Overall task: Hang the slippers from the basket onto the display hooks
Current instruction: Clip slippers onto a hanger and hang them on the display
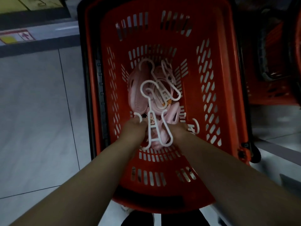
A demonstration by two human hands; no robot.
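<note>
Gripping hangers (149,103), left hand (132,128) and right hand (180,130) flank pink slippers (138,97).

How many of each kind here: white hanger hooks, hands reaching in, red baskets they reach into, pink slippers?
white hanger hooks: 5
hands: 2, left hand and right hand
red basket: 1
pink slippers: tangled pile, cannot count
Total: 8, slippers aside
</note>
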